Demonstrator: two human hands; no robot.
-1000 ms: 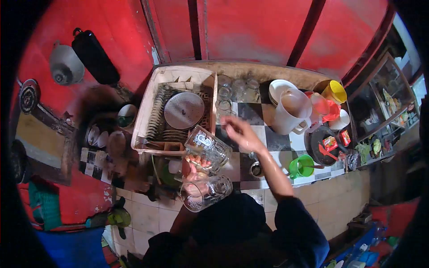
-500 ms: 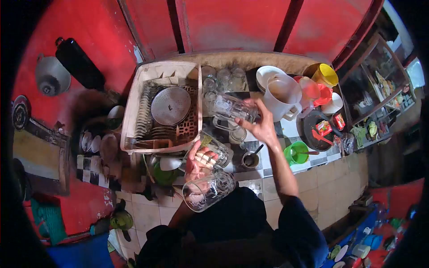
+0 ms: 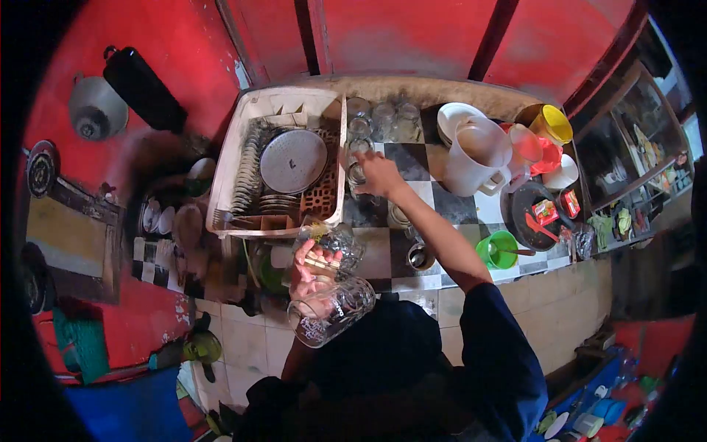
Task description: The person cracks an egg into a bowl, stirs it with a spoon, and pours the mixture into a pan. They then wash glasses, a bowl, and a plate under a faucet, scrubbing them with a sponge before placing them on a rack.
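My left hand (image 3: 308,269), at the front of the counter, grips glass mugs. One clear glass mug (image 3: 346,306) with printed lettering lies tilted at its near side. Another glass mug (image 3: 342,239) sticks out beyond the fingers, close to the dish rack's front corner. My right hand (image 3: 383,177) stretches across the counter to the right side of the dish rack. Its fingers and thumb are around a glass mug (image 3: 356,175) at the near end of a row of glasses (image 3: 359,127); the hand partly covers it.
The cream dish rack (image 3: 339,158) holds plates and a round perforated metal tray (image 3: 293,162). A white pitcher (image 3: 479,151), bowls (image 3: 456,118), a green cup (image 3: 498,250), a dark pan (image 3: 526,217) and a small dark cup (image 3: 420,256) stand on the checkered counter (image 3: 405,158).
My right hand has moved left and away from me, carrying the glass mug down to the row of glasses. My left hand still grips its mugs, which have shifted slightly.
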